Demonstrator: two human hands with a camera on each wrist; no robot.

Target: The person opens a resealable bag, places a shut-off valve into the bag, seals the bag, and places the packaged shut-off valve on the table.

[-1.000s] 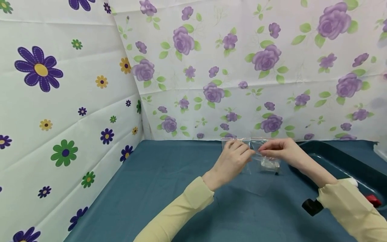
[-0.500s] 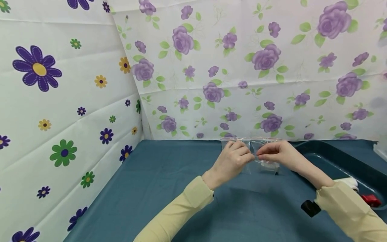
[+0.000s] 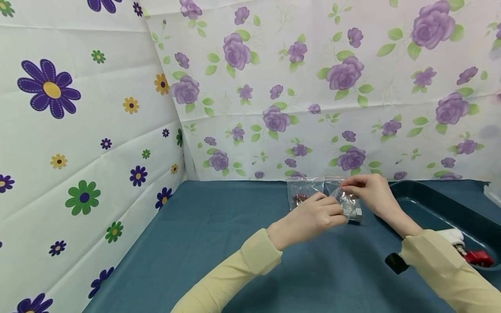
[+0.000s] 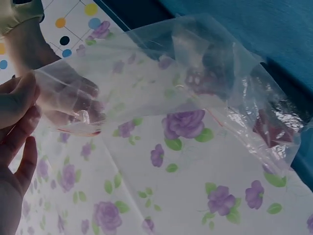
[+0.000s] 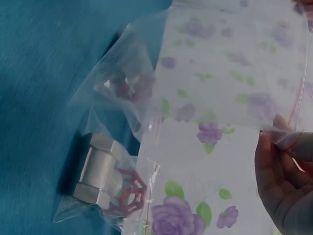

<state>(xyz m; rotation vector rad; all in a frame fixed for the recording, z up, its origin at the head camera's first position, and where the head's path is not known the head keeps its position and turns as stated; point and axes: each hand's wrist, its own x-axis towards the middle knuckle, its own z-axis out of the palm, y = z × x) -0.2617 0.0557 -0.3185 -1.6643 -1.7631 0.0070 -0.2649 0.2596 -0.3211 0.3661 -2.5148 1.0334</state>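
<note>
A clear zip-lock bag [image 5: 220, 63] is stretched between my two hands, and nothing shows inside it. My left hand [image 3: 317, 217] grips one end; in the left wrist view its thumb and fingertips pinch the film. My right hand [image 3: 369, 193] pinches a corner by the red-lined zip edge between thumb and fingers. Behind the held bag are two filled clear bags. One contains a metal valve [image 5: 98, 169] with a red handwheel [image 5: 131, 193]. Inside the other, a red part [image 3: 300, 198] shows, its lower portion hidden by my left hand.
A dark tray [image 3: 411, 190] sits on the right, with a white item [image 3: 452, 236] and a red item [image 3: 479, 258] in it, partly behind my right sleeve. At the far right edge is a translucent container [image 3: 492, 195]. A floral sheet [image 3: 242, 143] hangs behind the blue table [image 3: 219, 234].
My left hand has moved right and down, and my right hand up and right, with the bag film between them. The filled bags behind now show more.
</note>
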